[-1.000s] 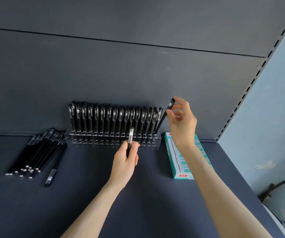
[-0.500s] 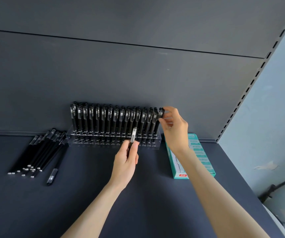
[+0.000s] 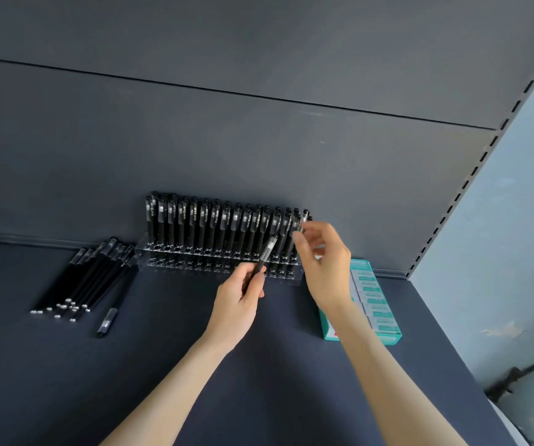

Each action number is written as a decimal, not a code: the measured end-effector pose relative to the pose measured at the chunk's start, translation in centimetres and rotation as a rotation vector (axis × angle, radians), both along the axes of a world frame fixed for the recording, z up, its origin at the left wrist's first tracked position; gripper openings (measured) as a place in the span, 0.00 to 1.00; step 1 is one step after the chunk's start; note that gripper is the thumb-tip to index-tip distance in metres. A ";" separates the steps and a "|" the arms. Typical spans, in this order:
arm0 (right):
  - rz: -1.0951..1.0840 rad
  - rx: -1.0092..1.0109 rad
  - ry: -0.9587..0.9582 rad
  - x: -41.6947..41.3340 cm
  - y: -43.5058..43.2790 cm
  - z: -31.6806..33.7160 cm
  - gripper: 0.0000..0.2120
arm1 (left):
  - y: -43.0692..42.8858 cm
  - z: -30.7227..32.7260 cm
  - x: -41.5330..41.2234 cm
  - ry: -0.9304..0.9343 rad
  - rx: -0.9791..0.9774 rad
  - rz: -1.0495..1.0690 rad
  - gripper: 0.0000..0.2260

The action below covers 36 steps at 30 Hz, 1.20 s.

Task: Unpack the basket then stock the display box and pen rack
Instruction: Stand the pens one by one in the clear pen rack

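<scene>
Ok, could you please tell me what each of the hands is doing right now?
Left hand: holding a black pen, tilted, in front of the pen rack.
Right hand: pinching the top of the rightmost pen in the rack.

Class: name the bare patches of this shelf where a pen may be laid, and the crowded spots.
Free: the shelf in front of the loose pens and teal box; the strip between loose pens and left hand. Crowded: around the pen rack, most at its right end by the right hand.
</scene>
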State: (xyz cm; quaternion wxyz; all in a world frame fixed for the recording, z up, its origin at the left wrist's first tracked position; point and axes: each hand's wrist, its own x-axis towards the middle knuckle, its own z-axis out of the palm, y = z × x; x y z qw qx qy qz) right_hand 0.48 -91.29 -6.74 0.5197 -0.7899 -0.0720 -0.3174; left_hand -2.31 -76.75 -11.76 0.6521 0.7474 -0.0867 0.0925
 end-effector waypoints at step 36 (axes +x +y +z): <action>-0.026 -0.003 -0.118 3.1 22.8 1.7 0.13 | 24.5 1.5 8.1 -0.142 0.586 -0.119 0.19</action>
